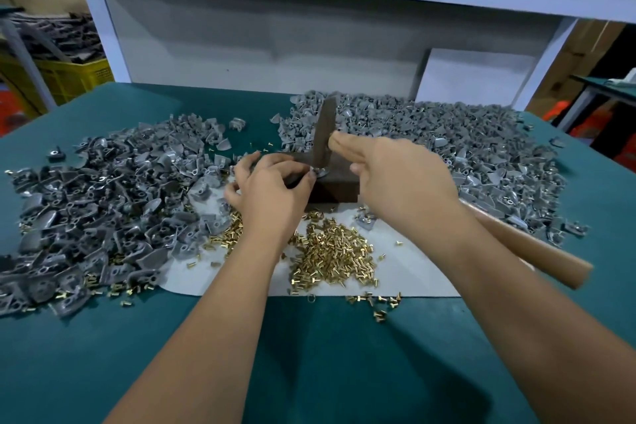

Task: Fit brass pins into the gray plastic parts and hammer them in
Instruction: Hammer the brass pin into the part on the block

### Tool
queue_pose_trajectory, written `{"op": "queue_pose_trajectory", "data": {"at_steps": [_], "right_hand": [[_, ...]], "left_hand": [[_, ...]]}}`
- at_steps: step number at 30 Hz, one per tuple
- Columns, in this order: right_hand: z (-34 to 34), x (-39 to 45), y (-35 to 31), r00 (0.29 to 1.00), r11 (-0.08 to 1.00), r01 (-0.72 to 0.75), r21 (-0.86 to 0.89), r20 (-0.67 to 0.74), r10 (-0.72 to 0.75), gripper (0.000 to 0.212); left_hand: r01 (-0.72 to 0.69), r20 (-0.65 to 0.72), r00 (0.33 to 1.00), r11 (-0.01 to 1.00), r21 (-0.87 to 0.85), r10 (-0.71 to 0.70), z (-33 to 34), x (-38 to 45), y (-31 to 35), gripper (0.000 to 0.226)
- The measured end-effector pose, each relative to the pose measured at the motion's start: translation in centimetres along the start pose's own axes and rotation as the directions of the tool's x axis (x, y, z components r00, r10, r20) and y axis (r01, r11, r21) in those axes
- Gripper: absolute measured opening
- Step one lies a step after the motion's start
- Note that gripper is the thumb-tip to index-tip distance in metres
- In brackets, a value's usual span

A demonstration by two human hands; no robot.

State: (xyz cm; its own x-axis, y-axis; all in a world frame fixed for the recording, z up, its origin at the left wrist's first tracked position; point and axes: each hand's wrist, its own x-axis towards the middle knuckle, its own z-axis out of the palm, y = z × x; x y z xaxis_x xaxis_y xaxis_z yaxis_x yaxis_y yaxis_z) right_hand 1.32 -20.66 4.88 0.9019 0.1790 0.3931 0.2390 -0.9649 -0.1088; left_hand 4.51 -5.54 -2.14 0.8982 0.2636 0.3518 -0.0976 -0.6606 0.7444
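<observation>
L hand (pixel 272 182) pinches a gray part (pixel 318 173) w/ fingertips on top of the dark block (pixel 332 188), part sitting just right of those fingers. R hand (pixel 395 179) is wrapped round the hammer (pixel 325 129) handle near the head; head stands upright, its lower face directly over the part, so the strike looks straight down. Brass pins (pixel 330 251) lie heaped near side of block; can't tell if a pin's seated.

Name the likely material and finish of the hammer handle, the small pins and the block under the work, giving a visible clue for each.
Hammer handle: probably wood, smooth and unpainted, judging by its pale tan colour.
Pins: metal, likely brass, with a shiny yellow glint.
Block: unclear, dark brown and matte; possibly wood or rusted steel.
</observation>
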Motion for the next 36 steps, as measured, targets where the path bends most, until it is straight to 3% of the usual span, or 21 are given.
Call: {"op": "queue_pose_trajectory", "data": {"at_steps": [5,10,16,18,24,27,29,32,36], "right_hand": [[-0.2,0.2,2.1,0.971,0.938,-0.188,0.290,-0.092,0.223,0.049],[1.7,-0.6,5.3,0.927,0.900,-0.328,0.288,-0.086,0.365,0.043],[3.6,-2.0,7.1,0.867,0.785,-0.487,0.382,0.104,0.487,0.031],[3.6,-2.1,7.2,0.855,0.785,-0.517,0.342,0.169,0.490,0.019],[1.7,-1.3,5.4,0.854,0.879,-0.475,0.038,0.260,0.451,0.021],[1.0,-0.7,3.6,0.954,0.939,-0.299,-0.171,-0.064,0.292,0.025],[0.7,0.4,1.7,0.970,0.982,-0.180,-0.049,-0.172,0.170,0.024],[1.6,2.4,-1.1,0.991,0.950,-0.121,0.287,-0.015,0.130,0.019],[3.7,4.0,-2.5,0.987,0.941,-0.151,0.302,0.095,0.128,0.018]], "left_hand": [[0.053,0.056,0.997,0.997,-0.060,-0.050,-0.1,0.3,0.2,0.006],[0.075,0.076,0.995,0.994,-0.081,-0.069,-0.2,0.5,0.2,0.008],[0.072,0.081,0.995,0.988,-0.134,-0.062,-0.2,0.5,0.1,0.012],[0.071,0.085,0.995,0.989,-0.131,-0.060,-0.2,0.4,0.0,0.013],[0.064,0.079,0.995,0.991,-0.120,-0.055,-0.2,0.4,0.0,0.015],[0.053,0.070,0.997,0.992,-0.114,-0.045,-0.2,0.3,0.1,0.015],[0.034,0.055,0.998,0.995,-0.095,-0.029,-0.1,0.2,0.1,0.013],[-0.004,0.021,1.000,0.999,-0.054,0.005,0.0,0.2,-0.1,0.009],[-0.005,0.000,1.000,0.998,-0.058,0.005,0.0,0.3,-0.2,0.010]]}}
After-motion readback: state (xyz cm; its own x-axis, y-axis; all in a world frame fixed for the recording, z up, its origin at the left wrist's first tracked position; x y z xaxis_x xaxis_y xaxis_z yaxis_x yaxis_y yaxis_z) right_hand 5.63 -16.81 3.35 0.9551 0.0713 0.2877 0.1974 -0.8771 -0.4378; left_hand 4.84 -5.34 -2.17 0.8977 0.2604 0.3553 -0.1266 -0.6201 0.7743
